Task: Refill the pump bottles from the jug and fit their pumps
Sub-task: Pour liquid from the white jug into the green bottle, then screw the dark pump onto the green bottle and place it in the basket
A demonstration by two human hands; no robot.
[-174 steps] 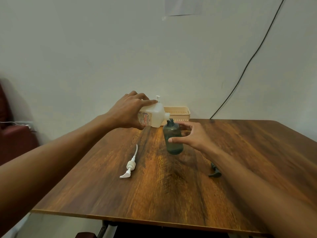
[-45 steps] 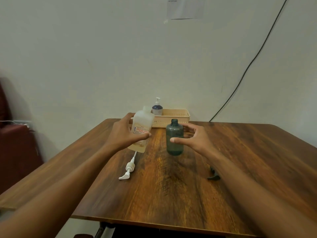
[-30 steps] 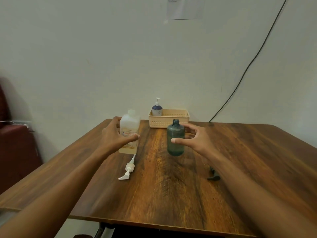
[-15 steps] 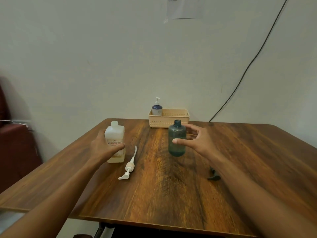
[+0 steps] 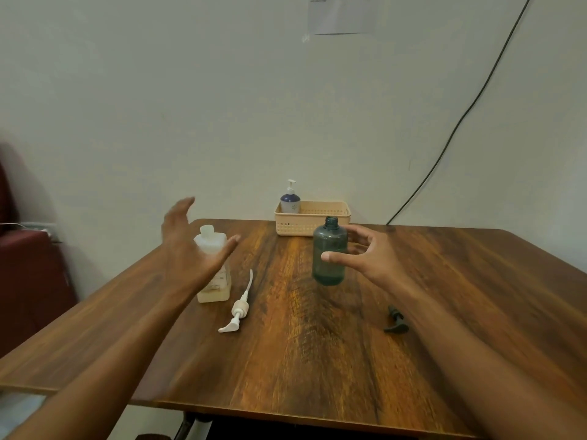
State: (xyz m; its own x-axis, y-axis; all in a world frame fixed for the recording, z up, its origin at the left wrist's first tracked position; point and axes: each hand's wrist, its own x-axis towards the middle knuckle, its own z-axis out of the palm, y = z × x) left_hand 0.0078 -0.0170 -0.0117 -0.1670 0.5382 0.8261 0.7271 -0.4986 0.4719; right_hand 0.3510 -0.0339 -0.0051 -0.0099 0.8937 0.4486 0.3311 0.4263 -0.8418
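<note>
While the right hand (image 5: 376, 260) cups the bottle (image 5: 329, 239), left hand (image 5: 190, 249) spreads open.

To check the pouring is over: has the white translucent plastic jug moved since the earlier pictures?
Yes. The jug moved left and down, away from the beige slotted basket, and now stands left of the lying white plastic pump.
</note>
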